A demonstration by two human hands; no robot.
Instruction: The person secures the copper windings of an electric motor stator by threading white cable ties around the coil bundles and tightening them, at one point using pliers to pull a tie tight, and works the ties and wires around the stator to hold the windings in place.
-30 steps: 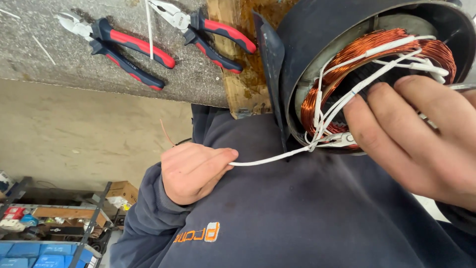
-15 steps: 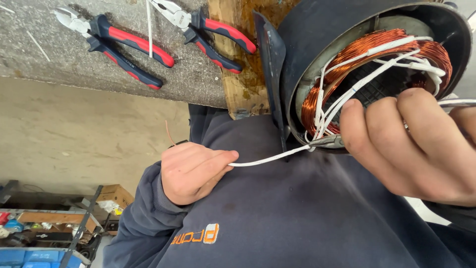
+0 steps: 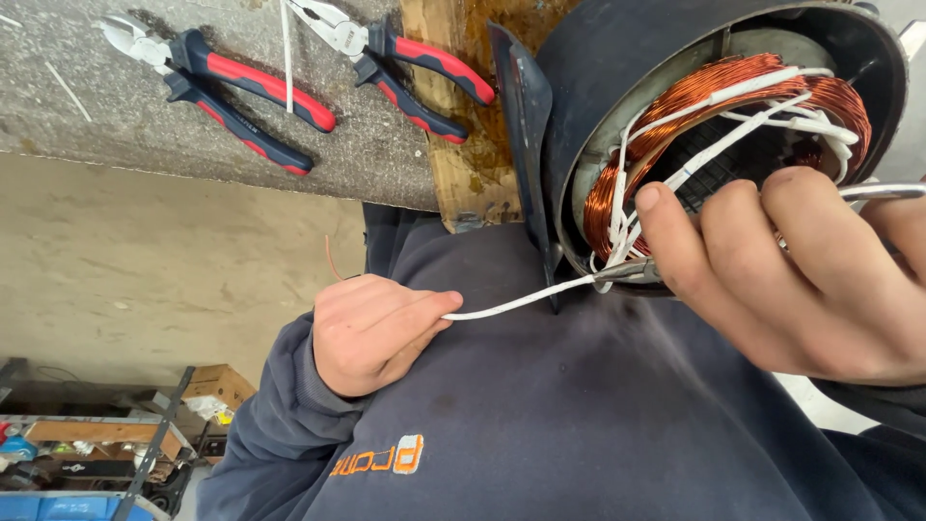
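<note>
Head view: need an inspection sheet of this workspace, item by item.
Surface: rough grey bench top, with a stained wooden block at its edge.
Job's things: dark motor housing with copper windings laced with white cord.
Clutter: two red-and-black pliers and a loose white cord offcut on the bench.
Hands: left hand pinches the white cord and holds it taut; right hand is at the housing's mouth over the windings, holding a thin metal tool.
Cables: white cord runs from the windings to the left hand.
Surroundings: concrete floor, cardboard box, shelving with blue bins.
</note>
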